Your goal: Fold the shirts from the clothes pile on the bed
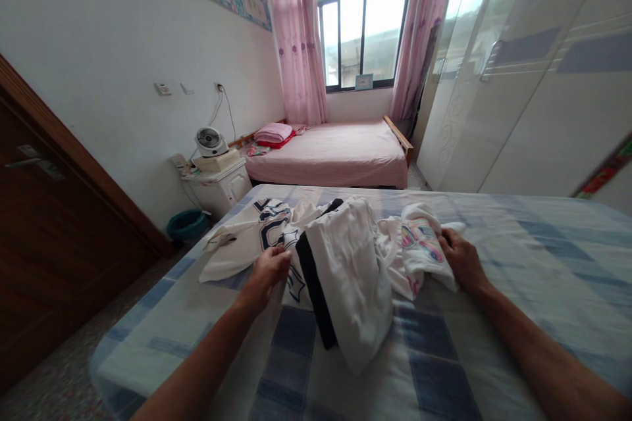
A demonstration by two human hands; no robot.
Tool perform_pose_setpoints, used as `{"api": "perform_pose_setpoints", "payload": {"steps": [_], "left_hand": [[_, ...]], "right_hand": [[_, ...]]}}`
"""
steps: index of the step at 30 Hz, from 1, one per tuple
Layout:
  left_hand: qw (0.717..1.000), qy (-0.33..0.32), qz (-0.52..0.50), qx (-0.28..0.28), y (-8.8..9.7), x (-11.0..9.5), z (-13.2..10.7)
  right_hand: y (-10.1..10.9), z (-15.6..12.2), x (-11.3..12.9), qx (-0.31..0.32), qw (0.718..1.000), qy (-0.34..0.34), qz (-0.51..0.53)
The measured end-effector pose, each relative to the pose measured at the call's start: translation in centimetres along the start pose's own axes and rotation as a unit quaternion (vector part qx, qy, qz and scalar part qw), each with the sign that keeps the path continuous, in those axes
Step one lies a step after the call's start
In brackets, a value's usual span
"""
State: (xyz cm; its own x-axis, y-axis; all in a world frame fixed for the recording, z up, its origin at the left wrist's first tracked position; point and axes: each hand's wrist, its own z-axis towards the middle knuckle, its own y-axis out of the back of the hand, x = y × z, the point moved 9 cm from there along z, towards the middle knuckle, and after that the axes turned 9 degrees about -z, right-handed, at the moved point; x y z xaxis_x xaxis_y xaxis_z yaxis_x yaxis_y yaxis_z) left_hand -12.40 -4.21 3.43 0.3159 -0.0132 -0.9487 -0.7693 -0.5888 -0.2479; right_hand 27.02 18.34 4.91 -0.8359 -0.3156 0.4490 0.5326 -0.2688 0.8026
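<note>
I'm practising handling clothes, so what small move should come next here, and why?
Probably ease the right hand slightly outward to straighten the white garment with the colourful print: the hand is at that garment's outer edge, and its cloth looks rumpled beside the black-edged white cloth.
</note>
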Motion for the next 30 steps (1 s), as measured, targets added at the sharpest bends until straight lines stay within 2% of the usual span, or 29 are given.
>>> {"api": "perform_pose_setpoints", "payload": {"steps": [2,4,5,7,9,12,13,15,17,19,23,26,28,30], "left_hand": [[0.982,0.078,-0.171,0.000,-0.6,1.1,0.0],[0.961,0.137,-0.240,-0.001,-1.6,2.2,-0.1],[0.960,0.153,-0.236,-0.001,-2.0,2.7,-0.3],[0.973,0.141,-0.183,0.021,-2.9,3.0,-0.5],[0.987,0.086,-0.109,0.083,-4.4,2.3,-0.9],[0.985,0.000,-0.028,0.172,-6.1,1.1,-1.8],[0.984,-0.016,-0.011,0.178,-6.2,0.9,-1.9],[0.988,-0.032,0.022,0.150,-5.6,0.8,-1.7],[0.992,-0.028,0.049,0.116,-4.9,1.2,-1.3],[0.993,-0.011,0.039,0.110,-4.7,1.8,-1.0],[0.984,0.082,-0.032,0.156,-5.3,3.7,-0.9],[0.973,0.140,-0.033,0.181,-5.6,4.8,-1.4],[0.974,0.133,-0.011,0.184,-5.8,4.6,-1.8],[0.979,0.091,0.025,0.181,-6.1,3.3,-2.1]], "right_hand": [[0.0,0.0,0.1,-0.002,1.000,0.002,0.003],[0.1,-0.1,0.1,-0.004,1.000,-0.001,0.004],[0.2,-0.1,0.2,-0.002,1.000,-0.004,0.003],[0.2,-0.1,0.2,0.003,1.000,-0.009,0.000],[0.1,-0.2,0.2,0.006,1.000,-0.008,0.000],[0.1,-0.2,0.2,-0.001,1.000,0.000,0.004],[0.1,-0.2,0.2,-0.005,1.000,0.004,0.006],[0.2,-0.2,0.2,-0.012,1.000,0.012,0.010],[0.1,-0.1,0.2,-0.009,1.000,0.014,0.011],[0.0,-0.1,0.2,0.000,1.000,0.011,0.009],[0.0,-0.1,0.3,0.005,1.000,0.014,0.004],[0.0,-0.1,0.4,0.002,1.000,0.021,0.005],[0.0,-0.1,0.4,0.003,1.000,0.022,0.009],[0.1,-0.1,0.4,0.002,1.000,0.020,0.010]]}}
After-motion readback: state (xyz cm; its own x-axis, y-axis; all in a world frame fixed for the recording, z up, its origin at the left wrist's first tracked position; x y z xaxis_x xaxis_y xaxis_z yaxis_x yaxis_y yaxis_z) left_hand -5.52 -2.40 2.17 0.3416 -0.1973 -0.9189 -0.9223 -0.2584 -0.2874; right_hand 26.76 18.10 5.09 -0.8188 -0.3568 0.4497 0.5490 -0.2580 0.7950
